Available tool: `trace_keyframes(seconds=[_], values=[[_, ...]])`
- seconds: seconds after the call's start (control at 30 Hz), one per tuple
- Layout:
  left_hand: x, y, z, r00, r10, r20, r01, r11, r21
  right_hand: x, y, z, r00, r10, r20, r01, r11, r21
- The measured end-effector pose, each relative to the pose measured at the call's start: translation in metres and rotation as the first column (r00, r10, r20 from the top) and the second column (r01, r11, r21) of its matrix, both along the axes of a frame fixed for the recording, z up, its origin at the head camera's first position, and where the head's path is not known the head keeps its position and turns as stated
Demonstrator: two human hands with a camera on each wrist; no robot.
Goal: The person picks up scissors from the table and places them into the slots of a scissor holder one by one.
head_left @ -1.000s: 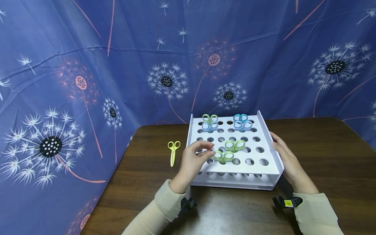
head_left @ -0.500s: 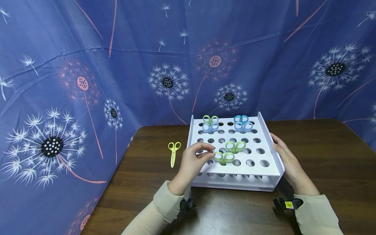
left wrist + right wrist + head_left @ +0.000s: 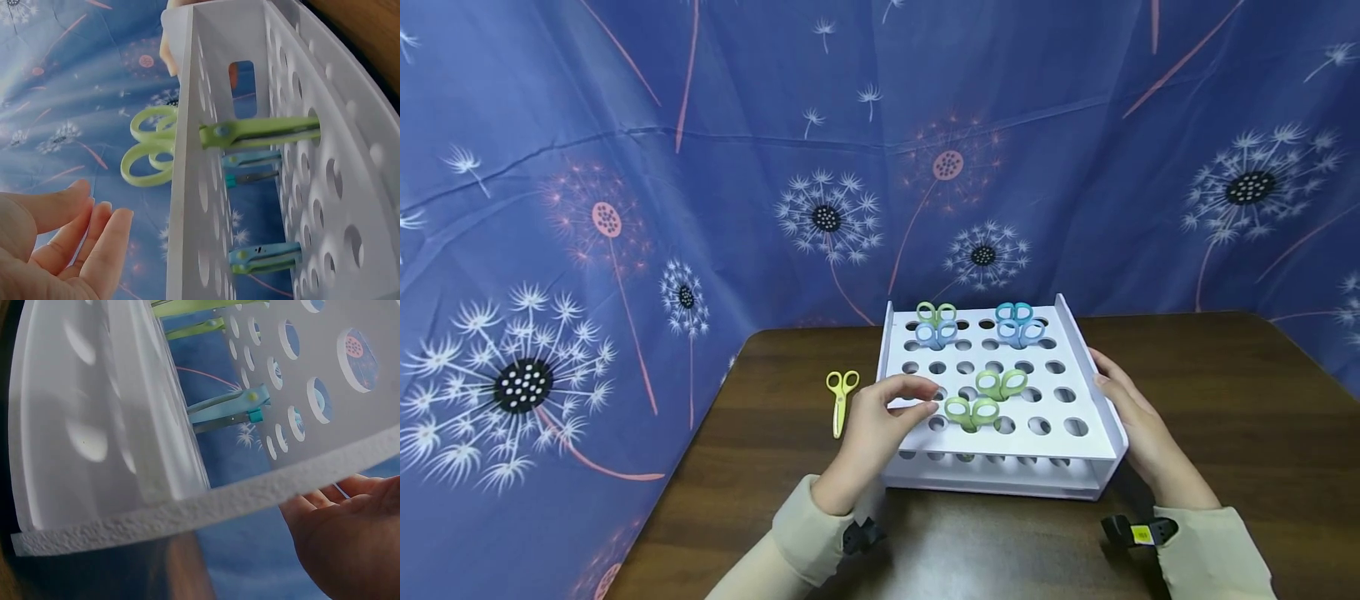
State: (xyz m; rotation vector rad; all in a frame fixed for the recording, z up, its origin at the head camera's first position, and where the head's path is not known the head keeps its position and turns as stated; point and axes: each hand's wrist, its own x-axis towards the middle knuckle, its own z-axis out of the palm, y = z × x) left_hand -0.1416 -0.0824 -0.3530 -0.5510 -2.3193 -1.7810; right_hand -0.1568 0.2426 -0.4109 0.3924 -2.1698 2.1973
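A white two-tier rack (image 3: 925, 452) with rows of round holes stands on the table. Scissors with light green handles (image 3: 972, 412) hang in its front row. Behind them hang more green-handled scissors (image 3: 1002, 384), their blades through the holes. Blue scissors (image 3: 1021, 332) are farther back. My left hand (image 3: 880, 427) hovers over the rack's front left. Its fingers and thumb are apart, holding nothing, just left of the front green handles; the left wrist view shows a gap to them. My right hand (image 3: 1138, 425) rests against the outside of the rack's right side panel, fingers partly hidden.
Yellow scissors (image 3: 841, 402) lie on the brown wooden table (image 3: 760, 483), left of the rack. Green (image 3: 928, 310) and teal scissors (image 3: 1015, 312) hang in the back row. A blue dandelion-print cloth (image 3: 880, 208) hangs behind the table.
My left hand has drawn slightly left and down, away from the front green scissors, its fingertips parting. My right hand stays at the rack's side. The camera view has tilted a little.
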Motion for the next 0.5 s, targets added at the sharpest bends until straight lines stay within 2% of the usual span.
trace_keyframes(seconds=[0.2, 0.5], values=[[-0.003, -0.009, -0.001, 0.999, 0.054, -0.008, -0.053, 0.998, 0.029, 0.001, 0.000, 0.000, 1.000, -0.015, 0.005, 0.015, 1.000, 0.017], [-0.010, -0.020, -0.009, 0.998, 0.066, 0.018, -0.067, 0.996, 0.065, 0.003, -0.001, 0.001, 1.000, -0.008, -0.003, 0.008, 1.000, 0.002]])
